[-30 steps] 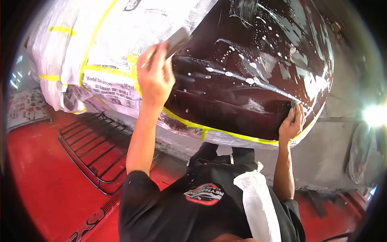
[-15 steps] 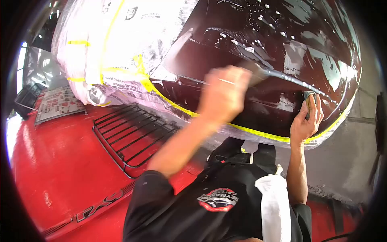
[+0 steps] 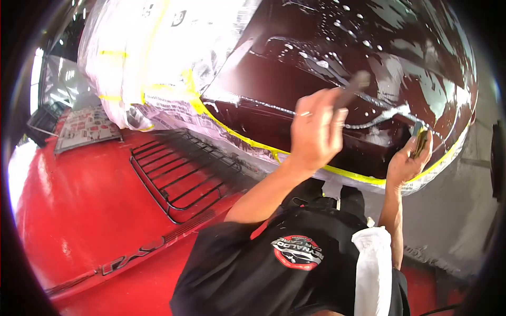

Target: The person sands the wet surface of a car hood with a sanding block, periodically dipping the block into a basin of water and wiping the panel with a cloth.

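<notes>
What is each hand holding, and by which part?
Left hand: a dark, flat, motion-blurred strip, gripped by its near end. Right hand: a thin yellowish-and-grey pad, gripped by its lower part; material unclear.

A decent gap's left over the dark panel (image 3: 263, 73) between the left hand (image 3: 319, 126) and right hand (image 3: 410, 160), but low left's blocked by a black rack (image 3: 167, 199).

both hands (image 3: 318, 129) at wet maroon panel (image 3: 311, 76)
</notes>
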Action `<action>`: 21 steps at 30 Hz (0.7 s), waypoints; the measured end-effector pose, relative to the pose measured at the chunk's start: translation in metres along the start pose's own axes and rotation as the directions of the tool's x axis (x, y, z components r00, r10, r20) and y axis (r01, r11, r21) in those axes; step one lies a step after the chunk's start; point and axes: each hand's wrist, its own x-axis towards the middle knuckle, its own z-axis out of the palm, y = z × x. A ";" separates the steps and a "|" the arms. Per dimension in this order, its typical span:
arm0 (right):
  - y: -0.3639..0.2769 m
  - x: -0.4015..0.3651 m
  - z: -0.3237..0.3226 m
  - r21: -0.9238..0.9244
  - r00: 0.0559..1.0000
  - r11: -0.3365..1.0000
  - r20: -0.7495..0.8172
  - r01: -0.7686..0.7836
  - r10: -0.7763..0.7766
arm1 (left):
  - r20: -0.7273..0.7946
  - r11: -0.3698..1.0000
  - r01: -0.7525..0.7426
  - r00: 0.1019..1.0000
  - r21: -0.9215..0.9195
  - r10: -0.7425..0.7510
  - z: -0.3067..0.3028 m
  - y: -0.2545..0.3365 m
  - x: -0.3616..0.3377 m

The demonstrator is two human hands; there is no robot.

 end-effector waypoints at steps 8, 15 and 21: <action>0.006 0.003 0.008 -0.200 0.983 0.963 0.044 0.183 -0.178 | -0.200 0.920 0.342 0.904 -0.192 -0.378 -0.069 -0.043 -0.117; 0.011 0.032 -0.042 0.008 0.949 0.999 0.312 0.052 -0.052 | -0.157 0.880 0.337 0.901 -0.335 -0.405 0.000 -0.006 -0.129; 0.134 0.091 -0.139 -0.054 0.869 0.872 0.080 -0.486 0.489 | 0.073 0.786 0.382 0.914 -0.486 -0.399 0.076 0.061 -0.119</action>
